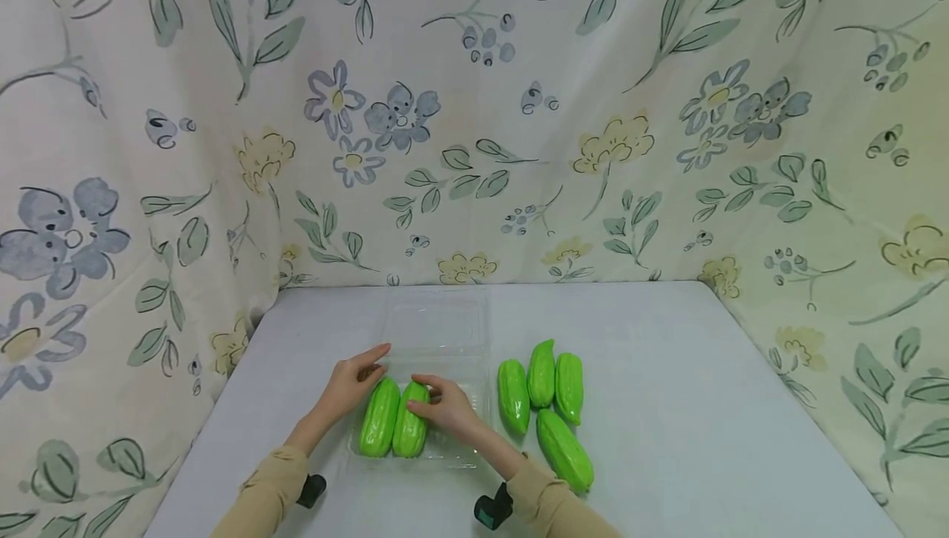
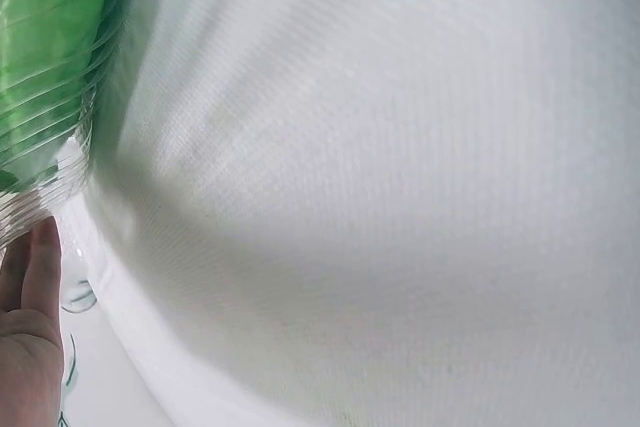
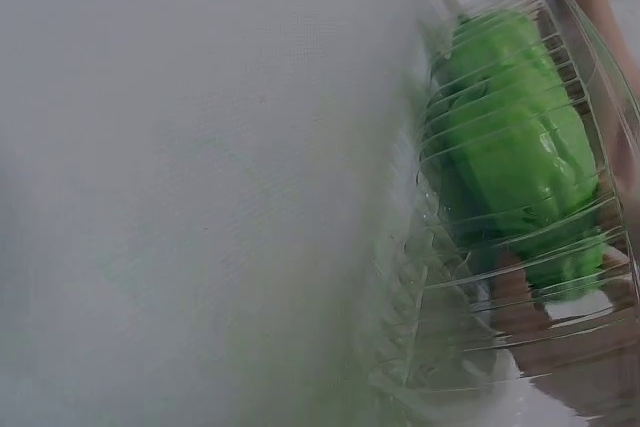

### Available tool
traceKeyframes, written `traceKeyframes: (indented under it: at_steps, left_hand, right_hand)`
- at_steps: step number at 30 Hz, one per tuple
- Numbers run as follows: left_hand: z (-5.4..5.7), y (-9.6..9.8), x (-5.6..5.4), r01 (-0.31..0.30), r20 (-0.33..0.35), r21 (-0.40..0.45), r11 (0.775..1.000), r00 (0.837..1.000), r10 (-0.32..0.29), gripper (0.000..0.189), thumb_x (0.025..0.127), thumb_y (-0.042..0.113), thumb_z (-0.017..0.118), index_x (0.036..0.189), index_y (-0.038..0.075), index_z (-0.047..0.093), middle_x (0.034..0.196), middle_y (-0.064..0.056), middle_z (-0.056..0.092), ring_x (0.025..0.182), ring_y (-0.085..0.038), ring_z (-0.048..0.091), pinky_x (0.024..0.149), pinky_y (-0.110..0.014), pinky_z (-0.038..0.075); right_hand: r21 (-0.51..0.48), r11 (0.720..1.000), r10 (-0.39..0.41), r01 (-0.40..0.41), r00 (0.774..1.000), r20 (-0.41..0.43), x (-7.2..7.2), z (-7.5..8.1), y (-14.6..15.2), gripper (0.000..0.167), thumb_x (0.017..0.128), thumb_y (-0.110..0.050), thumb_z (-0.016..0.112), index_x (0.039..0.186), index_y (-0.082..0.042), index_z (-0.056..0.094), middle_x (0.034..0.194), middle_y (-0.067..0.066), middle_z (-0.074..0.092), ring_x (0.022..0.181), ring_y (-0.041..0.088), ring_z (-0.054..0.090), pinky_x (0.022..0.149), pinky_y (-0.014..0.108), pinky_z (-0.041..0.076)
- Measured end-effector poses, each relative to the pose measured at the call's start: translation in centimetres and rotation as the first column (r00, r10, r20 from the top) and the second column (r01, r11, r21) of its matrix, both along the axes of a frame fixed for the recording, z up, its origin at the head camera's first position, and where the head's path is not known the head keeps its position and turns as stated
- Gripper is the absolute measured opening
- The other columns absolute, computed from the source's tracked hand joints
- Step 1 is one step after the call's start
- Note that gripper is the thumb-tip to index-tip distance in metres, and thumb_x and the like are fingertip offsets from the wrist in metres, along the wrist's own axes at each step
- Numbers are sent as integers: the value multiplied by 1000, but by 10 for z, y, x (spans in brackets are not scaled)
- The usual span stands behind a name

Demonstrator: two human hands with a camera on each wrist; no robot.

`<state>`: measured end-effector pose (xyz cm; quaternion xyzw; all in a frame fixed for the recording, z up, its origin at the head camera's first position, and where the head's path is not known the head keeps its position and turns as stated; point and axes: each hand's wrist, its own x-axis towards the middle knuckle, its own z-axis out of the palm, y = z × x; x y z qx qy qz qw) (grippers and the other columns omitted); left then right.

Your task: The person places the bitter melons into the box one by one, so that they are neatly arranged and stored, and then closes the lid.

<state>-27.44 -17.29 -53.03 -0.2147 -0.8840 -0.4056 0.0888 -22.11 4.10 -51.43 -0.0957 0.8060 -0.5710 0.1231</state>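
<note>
A clear plastic clamshell box (image 1: 460, 451) lies with its lid (image 1: 436, 324) folded back. Inside its left half, two glossy bright-green gourds lie side by side, a left gourd (image 1: 380, 423) and a right gourd (image 1: 410, 431). My right hand (image 1: 451, 413) pinches the far end of the right gourd between thumb and fingers. In the right wrist view, a green gourd (image 3: 515, 137) shows through the ribbed wall, with the right hand (image 3: 560, 357) at its end. My left hand (image 1: 350, 388) is at the box's left side, fingers extended. The left wrist view shows the left fingers (image 2: 40, 277) against the ribbed wall.
Right of the box, several more green gourds (image 1: 541, 377) lie on the white tabletop (image 1: 689, 423), one gourd (image 1: 565, 451) nearer the front. A floral curtain (image 1: 474, 126) hangs behind the table and along both sides.
</note>
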Motion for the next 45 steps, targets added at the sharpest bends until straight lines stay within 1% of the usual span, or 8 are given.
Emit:
traceKeyframes:
  at_steps: [8, 13, 19, 25, 31, 35, 40, 45]
  left_hand:
    - [-1, 0, 0, -11, -5, 3, 1000, 1000, 11, 42, 89, 4, 63, 131, 3, 57, 128, -16, 61, 94, -27, 68, 71, -24, 53]
    - [-1, 0, 0, -7, -3, 2, 1000, 1000, 7, 42, 89, 3, 62, 131, 2, 56, 130, -16, 59, 97, -28, 68, 75, -27, 54]
    - [0, 0, -1, 4, -14, 6, 1000, 1000, -4, 42, 89, 2, 62, 131, 1, 56, 130, -17, 59, 95, -28, 68, 73, -25, 53]
    - [0, 0, 0, -1, -9, -2, 1000, 1000, 1, 42, 89, 2, 62, 131, 2, 56, 131, -16, 59, 96, -28, 68, 73, -25, 53]
    - [0, 1, 0, -5, -12, 5, 1000, 1000, 5, 42, 88, 1, 63, 130, 2, 57, 130, -17, 59, 93, -27, 68, 71, -23, 52]
    - [0, 3, 1, -12, -23, 8, 1000, 1000, 12, 42, 87, 0, 64, 129, 1, 57, 128, -18, 60, 88, -23, 67, 68, -21, 51]
    - [1, 4, 1, -19, -10, 2, 1000, 1000, 19, 43, 87, 0, 64, 129, 2, 57, 128, -17, 60, 84, -16, 65, 67, -20, 50]
    - [2, 4, 2, -14, -9, -9, 1000, 1000, 14, 42, 88, 1, 64, 130, 2, 57, 127, -18, 61, 72, -4, 56, 63, -20, 47]
  right_hand:
    - [110, 994, 27, -17, 996, -86, 0, 1, 1, 49, 87, -22, 69, 131, -4, 56, 113, 16, 65, 89, 22, 63, 66, 26, 52]
    - [121, 992, 31, -19, 995, -95, 0, 1, 0, 49, 87, -22, 69, 131, -4, 56, 112, 17, 66, 88, 20, 62, 65, 25, 52]
    - [120, 993, 29, -17, 995, -100, 0, 1, 0, 48, 88, -22, 68, 131, -4, 56, 111, 16, 66, 87, 20, 62, 64, 24, 51]
    - [109, 994, 26, -16, 996, -90, 2, 1, 0, 48, 88, -22, 68, 132, -4, 56, 111, 17, 65, 88, 21, 62, 65, 26, 52]
    - [108, 994, 28, -17, 994, -102, 1, -1, 1, 48, 89, -22, 67, 131, -4, 56, 109, 16, 66, 87, 20, 62, 64, 24, 51]
    - [112, 994, 31, -18, 993, -117, 1, -2, 1, 48, 89, -22, 67, 131, -4, 56, 109, 16, 66, 86, 20, 63, 63, 23, 51]
    - [117, 993, 29, -14, 991, -130, 1, -1, 2, 48, 89, -23, 67, 131, -4, 56, 109, 16, 67, 86, 20, 63, 64, 23, 51]
    - [111, 994, 30, -14, 990, -137, 1, 0, 2, 48, 89, -22, 67, 131, -2, 55, 111, 18, 66, 87, 23, 63, 64, 25, 51]
